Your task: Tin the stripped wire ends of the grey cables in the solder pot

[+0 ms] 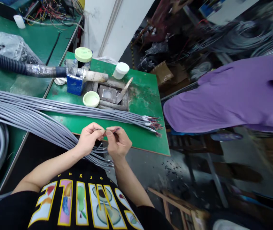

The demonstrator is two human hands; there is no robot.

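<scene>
at centre frame, my left hand (91,135) and right hand (120,143) pinch thin wires (113,130) between fingertips; they seem light, soft, easily bent, probably best gripped near their ends.

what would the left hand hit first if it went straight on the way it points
Probably the right hand: the left hand points toward it and the two look close together, though one view leaves depth unclear.

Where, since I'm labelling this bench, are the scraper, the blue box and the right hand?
Scraper (124,91): head view, about where blade meets handle.
Blue box (74,85): head view, on the side facing the camera.
Right hand (118,143): head view, middle of the hand.
</scene>
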